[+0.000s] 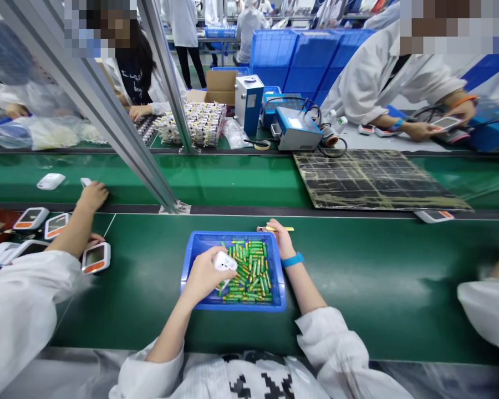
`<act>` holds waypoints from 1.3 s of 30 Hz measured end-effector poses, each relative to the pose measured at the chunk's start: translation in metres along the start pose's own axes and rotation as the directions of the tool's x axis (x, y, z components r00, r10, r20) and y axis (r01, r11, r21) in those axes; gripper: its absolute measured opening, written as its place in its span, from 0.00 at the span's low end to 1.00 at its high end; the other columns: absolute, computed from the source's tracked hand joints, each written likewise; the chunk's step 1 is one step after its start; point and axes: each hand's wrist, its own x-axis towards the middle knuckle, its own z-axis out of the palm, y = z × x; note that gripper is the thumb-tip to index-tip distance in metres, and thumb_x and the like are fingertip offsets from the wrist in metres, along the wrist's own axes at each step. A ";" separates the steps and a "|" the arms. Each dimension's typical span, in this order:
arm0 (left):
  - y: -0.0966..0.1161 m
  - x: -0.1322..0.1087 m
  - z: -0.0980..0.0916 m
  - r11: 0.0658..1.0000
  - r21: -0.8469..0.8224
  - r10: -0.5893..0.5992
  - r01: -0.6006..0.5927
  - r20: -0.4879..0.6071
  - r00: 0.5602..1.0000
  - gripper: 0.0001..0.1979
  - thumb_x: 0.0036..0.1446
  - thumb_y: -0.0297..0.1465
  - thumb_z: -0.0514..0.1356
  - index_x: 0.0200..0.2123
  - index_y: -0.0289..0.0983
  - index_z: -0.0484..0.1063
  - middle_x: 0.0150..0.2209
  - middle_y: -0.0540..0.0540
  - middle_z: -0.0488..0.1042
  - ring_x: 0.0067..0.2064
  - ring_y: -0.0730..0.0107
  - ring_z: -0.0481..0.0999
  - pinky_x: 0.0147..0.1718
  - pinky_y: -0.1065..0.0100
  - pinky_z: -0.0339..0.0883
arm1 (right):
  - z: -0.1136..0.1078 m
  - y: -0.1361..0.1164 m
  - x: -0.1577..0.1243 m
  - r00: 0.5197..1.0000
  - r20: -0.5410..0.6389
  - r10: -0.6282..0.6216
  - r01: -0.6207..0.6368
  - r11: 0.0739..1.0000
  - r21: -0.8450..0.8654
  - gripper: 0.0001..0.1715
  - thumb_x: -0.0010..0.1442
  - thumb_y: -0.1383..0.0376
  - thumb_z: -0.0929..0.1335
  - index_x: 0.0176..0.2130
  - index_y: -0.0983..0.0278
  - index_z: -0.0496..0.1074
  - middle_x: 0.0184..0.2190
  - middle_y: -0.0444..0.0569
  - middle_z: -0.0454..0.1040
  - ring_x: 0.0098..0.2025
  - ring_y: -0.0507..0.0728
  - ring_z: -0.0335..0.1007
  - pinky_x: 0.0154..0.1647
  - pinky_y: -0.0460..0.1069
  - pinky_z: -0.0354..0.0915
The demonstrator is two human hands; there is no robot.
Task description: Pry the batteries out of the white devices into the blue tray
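Note:
My left hand [202, 277] is closed around a small white plastic device [225, 262], held tilted over the left side of a blue bin [186, 271]. Many small green cylindrical batteries [249, 271] lie loose in the bin, mostly on its right side. At the bin's far right corner, my right hand [280, 238] pinches a thin tool with a yellow handle [286, 229]; its exact kind is too small to tell. A blue band circles my right wrist.
On the left, a co-worker's hand [93, 197] reaches onto the green conveyor belt [224, 180], near white-and-orange devices [96, 257]. A dark taped board [378, 177] spans the belt at right. A slanted metal post [125, 138] rises left of the bin. Another sleeve [488, 310] is at far right.

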 end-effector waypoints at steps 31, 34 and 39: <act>0.021 -0.014 0.038 0.440 -0.837 -0.047 0.324 0.339 0.940 0.21 0.45 0.26 0.66 0.42 0.40 0.62 0.39 0.50 0.73 0.37 0.73 0.72 0.35 0.73 0.64 | 0.058 0.039 -0.152 0.963 0.104 -0.247 0.266 0.828 -0.494 0.13 0.55 0.68 0.70 0.26 0.60 0.62 0.19 0.38 0.67 0.20 0.50 0.62 0.25 0.47 0.64; 0.020 -0.014 0.038 0.463 -0.828 -0.046 0.316 0.334 0.942 0.22 0.44 0.27 0.67 0.43 0.40 0.63 0.40 0.50 0.73 0.39 0.70 0.72 0.37 0.72 0.63 | 0.055 0.041 -0.154 0.952 0.106 -0.287 0.297 0.784 -0.545 0.13 0.56 0.69 0.70 0.26 0.60 0.61 0.19 0.38 0.66 0.22 0.51 0.63 0.28 0.48 0.67; 0.014 -0.015 0.039 0.561 -0.792 -0.007 0.239 0.285 0.959 0.22 0.46 0.29 0.67 0.44 0.41 0.63 0.39 0.51 0.70 0.38 0.72 0.70 0.35 0.73 0.61 | 0.056 0.041 -0.157 0.861 0.261 -0.437 0.476 0.512 -0.715 0.13 0.56 0.72 0.68 0.26 0.60 0.61 0.23 0.41 0.67 0.31 0.55 0.72 0.39 0.52 0.71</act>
